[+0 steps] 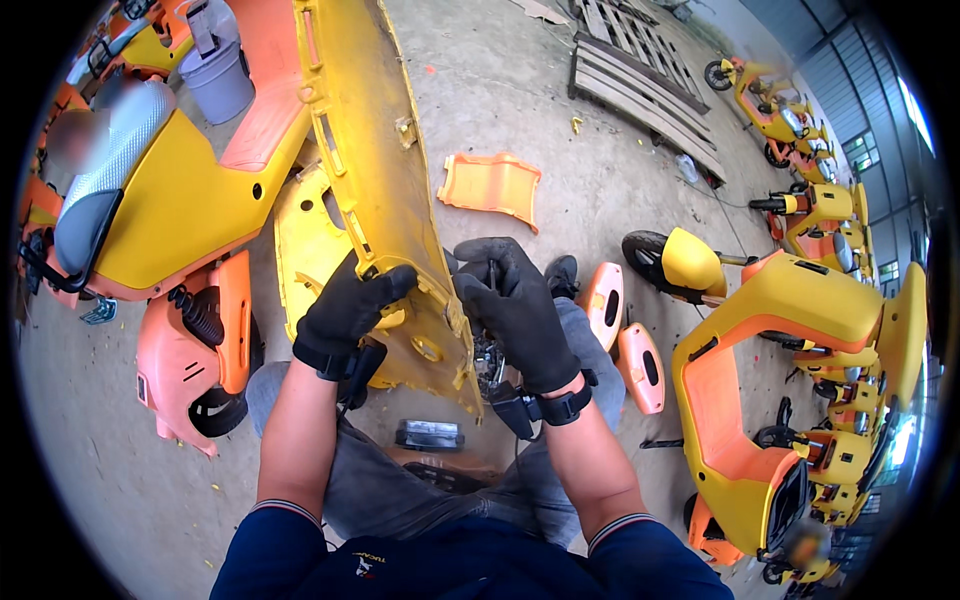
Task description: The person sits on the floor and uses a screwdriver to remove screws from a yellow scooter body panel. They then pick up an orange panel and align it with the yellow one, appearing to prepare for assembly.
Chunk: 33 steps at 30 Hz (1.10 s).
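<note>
A long yellow scooter body panel stands tilted in front of me, its dusty ribbed inner side showing. My left hand, in a black glove, is closed on the panel's left edge near its lower end. Just past the panel's right edge is my right hand, also gloved, with fingers curled together. Something thin and dark shows at its fingertips, too small to name. Behind the panel on the left lies another yellow panel, partly hidden. Between my legs rests a clear-fronted, lamp-like part.
An orange plastic cover lies on the concrete floor ahead. Two orange oval pieces are beside my right leg. A yellow scooter body stands left, another scooter right. Wooden pallets lie farther off; a bucket stands far left.
</note>
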### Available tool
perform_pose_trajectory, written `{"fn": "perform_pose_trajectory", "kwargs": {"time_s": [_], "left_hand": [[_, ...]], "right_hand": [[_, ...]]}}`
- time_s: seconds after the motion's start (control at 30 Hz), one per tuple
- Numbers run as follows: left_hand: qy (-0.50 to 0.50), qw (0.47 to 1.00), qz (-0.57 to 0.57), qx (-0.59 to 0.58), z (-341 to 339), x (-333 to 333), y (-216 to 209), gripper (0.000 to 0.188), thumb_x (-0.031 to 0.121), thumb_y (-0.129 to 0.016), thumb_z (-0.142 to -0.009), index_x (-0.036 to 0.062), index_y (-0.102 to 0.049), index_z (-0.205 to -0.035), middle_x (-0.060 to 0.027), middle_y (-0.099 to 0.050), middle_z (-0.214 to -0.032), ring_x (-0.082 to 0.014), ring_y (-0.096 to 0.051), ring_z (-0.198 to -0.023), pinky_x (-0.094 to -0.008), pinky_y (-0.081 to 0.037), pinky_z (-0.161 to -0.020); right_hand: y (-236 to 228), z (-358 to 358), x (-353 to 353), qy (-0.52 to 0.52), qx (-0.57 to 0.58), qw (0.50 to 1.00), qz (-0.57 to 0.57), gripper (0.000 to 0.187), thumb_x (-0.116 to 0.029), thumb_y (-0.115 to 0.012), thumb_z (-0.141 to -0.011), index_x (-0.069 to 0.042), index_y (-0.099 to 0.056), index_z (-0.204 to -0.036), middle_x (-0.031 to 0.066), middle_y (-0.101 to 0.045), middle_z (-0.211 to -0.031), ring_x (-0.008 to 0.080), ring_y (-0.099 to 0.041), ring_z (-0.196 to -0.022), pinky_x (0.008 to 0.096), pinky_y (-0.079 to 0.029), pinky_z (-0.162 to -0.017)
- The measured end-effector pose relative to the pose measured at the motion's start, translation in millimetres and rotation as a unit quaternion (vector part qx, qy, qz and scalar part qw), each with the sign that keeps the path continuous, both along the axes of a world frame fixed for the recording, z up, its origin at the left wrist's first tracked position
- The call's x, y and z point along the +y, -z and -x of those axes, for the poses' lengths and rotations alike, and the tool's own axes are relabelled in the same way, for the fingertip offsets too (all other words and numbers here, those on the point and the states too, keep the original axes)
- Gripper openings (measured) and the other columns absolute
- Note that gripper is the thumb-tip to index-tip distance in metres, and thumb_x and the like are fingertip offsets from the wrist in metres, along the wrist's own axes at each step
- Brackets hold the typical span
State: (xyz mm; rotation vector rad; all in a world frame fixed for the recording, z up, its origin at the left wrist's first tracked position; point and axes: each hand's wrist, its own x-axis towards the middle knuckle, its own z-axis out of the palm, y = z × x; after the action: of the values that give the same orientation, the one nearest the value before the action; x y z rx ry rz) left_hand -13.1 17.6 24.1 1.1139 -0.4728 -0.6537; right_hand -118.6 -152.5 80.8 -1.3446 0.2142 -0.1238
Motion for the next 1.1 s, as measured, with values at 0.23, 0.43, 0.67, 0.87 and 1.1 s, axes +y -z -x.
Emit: {"fn": "perform_pose_trajectory", "kwargs": {"time_s": [0.23,0.43,0.67,0.87,1.1], "left_hand": [[0.024,0.998,0.008,0.061,-9.7,10.2,9.9,0.037,0.014,-0.067,-0.09,0.0016,-0.055,-0.123,-0.0039,-0.064,-0.107,-0.0123,-0.06,-0.095,-0.0269,-0.05,-0.083],[-0.018,0.999,-0.002,0.041,-1.1,5.5,-5.5,0.035,0.014,-0.067,-0.091,0.002,-0.056,-0.121,-0.0023,-0.064,-0.105,-0.0104,-0.059,-0.093,-0.0254,-0.049,-0.081],[-0.028,0.998,-0.016,0.053,3.2,5.3,-16.1,0.036,0.016,-0.068,-0.09,0.0023,-0.056,-0.121,-0.0012,-0.063,-0.104,-0.0096,-0.059,-0.092,-0.0251,-0.049,-0.081],[-0.031,0.997,-0.028,0.059,5.2,3.8,-21.4,0.039,0.019,-0.07,-0.088,0.0024,-0.057,-0.121,-0.0017,-0.064,-0.103,-0.0097,-0.059,-0.092,-0.0246,-0.049,-0.081],[-0.007,0.998,-0.026,0.05,4.5,8.2,-27.5,0.041,0.021,-0.069,-0.09,0.0022,-0.057,-0.125,-0.0054,-0.066,-0.111,-0.0133,-0.061,-0.099,-0.0285,-0.05,-0.087]], "right_hand": [[-6.2,11.4,-1.3,-0.022,0.069,0.996,0.047,0.031,-0.009,-0.049,-0.093,-0.004,-0.06,-0.121,-0.003,-0.05,-0.076,0.0041,-0.046,-0.06,0.0202,-0.042,-0.055],[7.6,24.7,1.3,0.003,0.083,0.996,-0.024,0.025,-0.008,-0.048,-0.093,-0.004,-0.062,-0.114,-0.0024,-0.05,-0.081,0.0042,-0.047,-0.066,0.0199,-0.043,-0.059],[13.6,35.9,-3.2,0.027,0.083,0.992,-0.09,0.02,-0.011,-0.049,-0.096,-0.003,-0.062,-0.109,-0.0001,-0.056,-0.087,0.0045,-0.05,-0.07,0.02,-0.045,-0.059],[26.1,48.3,-6.1,0.086,0.079,0.978,-0.17,0.018,-0.013,-0.052,-0.096,-0.002,-0.061,-0.107,0.0012,-0.058,-0.083,0.0058,-0.051,-0.066,0.0199,-0.044,-0.052],[30.9,55.4,-7.7,0.101,0.095,0.986,-0.094,0.023,-0.015,-0.06,-0.094,-0.002,-0.057,-0.113,0.0014,-0.056,-0.086,0.0047,-0.048,-0.063,0.0171,-0.039,-0.051]]}}
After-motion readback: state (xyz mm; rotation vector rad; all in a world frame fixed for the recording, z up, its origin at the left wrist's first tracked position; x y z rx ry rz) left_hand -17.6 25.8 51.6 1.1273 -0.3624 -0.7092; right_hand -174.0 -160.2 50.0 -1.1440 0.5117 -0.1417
